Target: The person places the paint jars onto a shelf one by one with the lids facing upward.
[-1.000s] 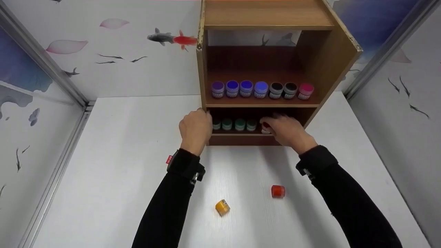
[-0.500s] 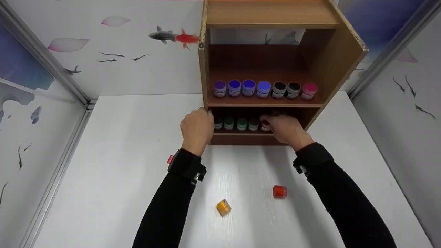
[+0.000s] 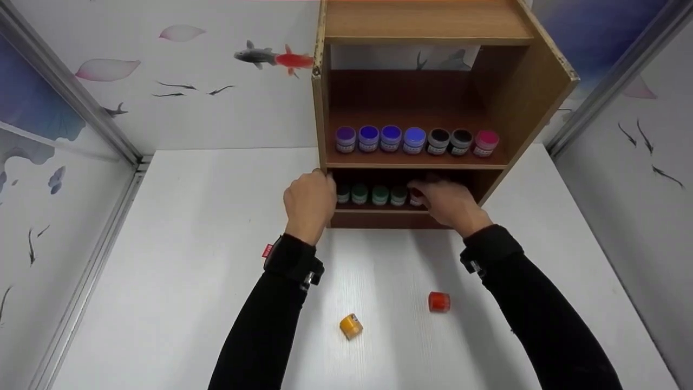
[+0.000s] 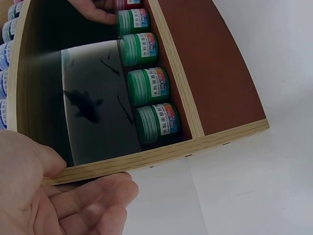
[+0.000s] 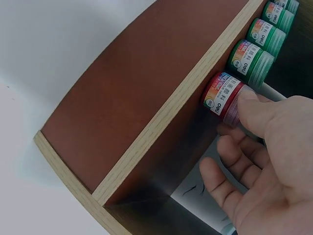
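Note:
A red-labelled paint jar (image 5: 221,97) stands on the lower shelf of a small wooden cabinet (image 3: 417,219), beside a row of green paint jars (image 3: 380,195). My right hand (image 3: 452,205) pinches its lid between thumb and fingers, reaching in from the right; the other fingers are loosely bent in the right wrist view. At the cabinet's left side panel (image 4: 117,162), my left hand (image 3: 309,203) grips the edge, thumb inside and fingers outside. From the head view, the right hand hides part of the red jar.
Purple, blue, black and pink paint jars (image 3: 414,141) line the upper shelf. On the white table (image 3: 216,271), an orange-yellow jar (image 3: 351,326) and a red-orange jar (image 3: 439,301) lie in front of the cabinet. Printed walls (image 3: 227,119) enclose the table at the back and sides.
My right hand has shifted slightly left and deeper into the lower shelf, bringing the red paint jar closer to the green ones. The left hand keeps its grip, and the head view has shifted a little.

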The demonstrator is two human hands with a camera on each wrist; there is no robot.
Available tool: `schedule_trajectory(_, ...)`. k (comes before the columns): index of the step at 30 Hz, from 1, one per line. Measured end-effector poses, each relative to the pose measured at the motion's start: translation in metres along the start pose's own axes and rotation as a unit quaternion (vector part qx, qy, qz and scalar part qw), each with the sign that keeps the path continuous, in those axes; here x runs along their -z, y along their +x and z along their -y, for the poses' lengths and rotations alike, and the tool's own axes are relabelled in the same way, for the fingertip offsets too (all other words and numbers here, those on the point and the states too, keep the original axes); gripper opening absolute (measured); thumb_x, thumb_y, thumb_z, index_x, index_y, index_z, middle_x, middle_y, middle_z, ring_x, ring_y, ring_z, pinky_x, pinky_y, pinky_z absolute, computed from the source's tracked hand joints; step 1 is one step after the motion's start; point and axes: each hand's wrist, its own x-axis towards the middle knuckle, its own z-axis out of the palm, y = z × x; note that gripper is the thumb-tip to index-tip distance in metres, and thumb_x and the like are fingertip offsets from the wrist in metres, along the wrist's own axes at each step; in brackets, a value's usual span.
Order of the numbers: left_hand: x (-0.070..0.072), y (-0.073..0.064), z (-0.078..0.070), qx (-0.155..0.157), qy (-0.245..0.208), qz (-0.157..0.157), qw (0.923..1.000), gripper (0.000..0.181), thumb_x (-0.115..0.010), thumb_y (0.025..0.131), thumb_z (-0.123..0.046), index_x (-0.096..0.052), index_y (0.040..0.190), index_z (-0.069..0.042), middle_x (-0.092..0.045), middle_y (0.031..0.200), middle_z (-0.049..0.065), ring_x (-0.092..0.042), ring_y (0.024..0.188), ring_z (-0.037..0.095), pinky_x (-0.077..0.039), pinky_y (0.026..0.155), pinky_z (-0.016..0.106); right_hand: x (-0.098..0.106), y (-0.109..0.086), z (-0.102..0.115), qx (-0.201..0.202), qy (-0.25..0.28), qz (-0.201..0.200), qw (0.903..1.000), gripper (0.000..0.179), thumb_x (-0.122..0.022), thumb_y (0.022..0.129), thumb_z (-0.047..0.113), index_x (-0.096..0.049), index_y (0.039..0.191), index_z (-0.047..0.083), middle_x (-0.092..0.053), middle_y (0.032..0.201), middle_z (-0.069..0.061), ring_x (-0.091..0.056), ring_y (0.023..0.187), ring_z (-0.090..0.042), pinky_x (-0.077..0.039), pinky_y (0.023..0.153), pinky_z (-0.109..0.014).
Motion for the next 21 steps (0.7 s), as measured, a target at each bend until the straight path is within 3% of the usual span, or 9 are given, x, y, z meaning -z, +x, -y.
schedule_trajectory(6,0.0,0.0,0.0,0.004,-0.003,0.0,1.0,0.04,-0.043,0.102,-0.027,-0.069,0.09,0.001,-0.071,0.078,0.017,-0.07,0.07,0.032,-0.055,0.057,0.043,0.003,-0.006,-0.002,0.015,0.002,-0.051,0.9986,0.044,-0.06,0.097,0.019,-0.052,0.139,0.013,-0.057,0.128,-0.019,-0.063,0.104,-0.035,-0.054,0.082,-0.05)
schedule_trajectory(12,-0.001,0.001,-0.003,-0.001,0.006,0.008,1.0,0.04,-0.043,0.103,-0.027,-0.069,0.091,0.0,-0.071,0.079,0.016,-0.07,0.071,0.031,-0.056,0.057,0.042,0.001,-0.031,-0.004,0.054,0.043,-0.114,0.9911,0.039,-0.065,0.094,0.017,-0.056,0.131,0.012,-0.061,0.118,-0.016,-0.063,0.098,-0.03,-0.055,0.08,-0.046)
schedule_trajectory(17,-0.002,0.0,-0.002,-0.007,0.016,0.004,0.9998,0.041,-0.042,0.103,-0.027,-0.069,0.091,0.001,-0.071,0.079,0.017,-0.07,0.071,0.032,-0.056,0.057,0.042,-0.009,-0.057,-0.007,0.093,0.082,-0.102,0.987,0.032,-0.069,0.091,0.014,-0.061,0.122,0.014,-0.064,0.108,-0.008,-0.064,0.092,-0.022,-0.056,0.08,-0.041)
schedule_trajectory(21,-0.002,-0.001,0.001,-0.006,0.018,-0.002,0.9998,0.042,-0.043,0.103,-0.028,-0.069,0.092,0.002,-0.071,0.079,0.017,-0.07,0.071,0.033,-0.056,0.057,0.043,-0.023,-0.079,-0.01,0.092,0.095,-0.058,0.9895,0.025,-0.07,0.09,0.015,-0.064,0.114,0.014,-0.066,0.106,-0.006,-0.066,0.092,-0.02,-0.055,0.079,-0.038)
